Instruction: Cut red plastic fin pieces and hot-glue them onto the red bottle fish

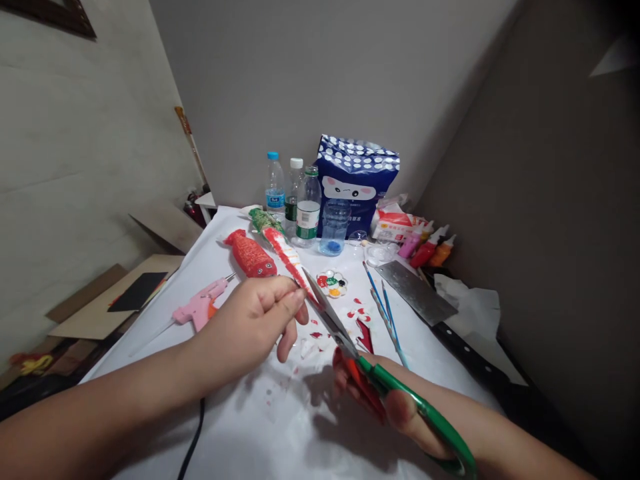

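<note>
My left hand (pixel 273 313) is closed in a pinch at the near end of a long red-and-white painted strip (pixel 286 257) with thin orange lines. My right hand (pixel 407 413) grips scissors (pixel 333 323) with green and red handles, thumb in the green loop. The blades are parted slightly, their tips at the strip's edge beside my left fingertips. Whether they bite into the strip is hard to see. Beyond the hands lie a red fish-shaped piece (pixel 247 255) with googly eyes and a green painted piece (pixel 266 221). Red and white scraps (pixel 357 312) are scattered below the strip.
A pink glue gun (pixel 203 303) lies left. A paint palette (pixel 331 283), blue brushes (pixel 387 310) and a metal plate (pixel 417 291) are to the right. Plastic bottles (pixel 307 217), a blue bag (pixel 357 180) and paint bottles (pixel 425 250) stand at the back.
</note>
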`<move>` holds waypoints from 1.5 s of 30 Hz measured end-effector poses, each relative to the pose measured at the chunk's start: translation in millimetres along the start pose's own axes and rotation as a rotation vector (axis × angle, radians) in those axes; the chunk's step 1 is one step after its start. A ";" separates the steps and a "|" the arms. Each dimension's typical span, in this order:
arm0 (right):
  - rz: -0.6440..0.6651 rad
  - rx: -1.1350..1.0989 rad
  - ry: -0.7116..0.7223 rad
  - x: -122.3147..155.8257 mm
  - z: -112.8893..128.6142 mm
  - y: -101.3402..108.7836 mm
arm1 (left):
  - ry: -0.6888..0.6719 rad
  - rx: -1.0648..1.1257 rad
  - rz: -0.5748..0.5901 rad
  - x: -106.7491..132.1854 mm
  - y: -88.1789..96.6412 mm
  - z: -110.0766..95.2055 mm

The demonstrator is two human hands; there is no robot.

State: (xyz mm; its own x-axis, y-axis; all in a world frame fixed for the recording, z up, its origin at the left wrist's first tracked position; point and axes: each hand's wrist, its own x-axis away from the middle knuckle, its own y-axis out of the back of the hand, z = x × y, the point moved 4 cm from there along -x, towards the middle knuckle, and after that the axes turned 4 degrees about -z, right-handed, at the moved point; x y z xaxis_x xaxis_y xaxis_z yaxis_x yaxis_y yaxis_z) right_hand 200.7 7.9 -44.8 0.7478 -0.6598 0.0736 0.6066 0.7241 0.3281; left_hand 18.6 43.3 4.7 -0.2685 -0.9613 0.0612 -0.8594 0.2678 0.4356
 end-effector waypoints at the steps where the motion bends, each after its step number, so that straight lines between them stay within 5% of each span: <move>1: -0.019 -0.003 -0.011 -0.2 -1.8 0.2 | 0.004 0.002 -0.003 -0.3 -0.3 0.9; 15: -0.125 -0.109 -0.150 0.0 -15.8 -3.0 | -0.012 0.118 0.049 -3.7 2.9 4.3; 20: -0.159 -0.110 -0.011 -5.7 -21.8 -5.6 | -0.025 0.205 0.051 -5.7 0.4 7.8; 27: -0.045 0.057 -0.022 -3.3 0.1 2.1 | -0.004 0.216 0.093 -6.0 -11.6 11.8; 45: -0.192 -0.165 0.029 -4.4 -26.8 -11.0 | -0.164 0.166 -0.069 -5.8 -10.7 15.7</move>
State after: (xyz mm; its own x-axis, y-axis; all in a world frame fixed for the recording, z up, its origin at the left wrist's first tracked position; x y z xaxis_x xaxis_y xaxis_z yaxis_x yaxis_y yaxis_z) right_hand 197.9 8.3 -73.9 0.6205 -0.7842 -0.0026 0.7724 0.6106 0.1748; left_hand 22.5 47.0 -14.5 -0.2618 -0.9581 -0.1161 -0.9343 0.2214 0.2796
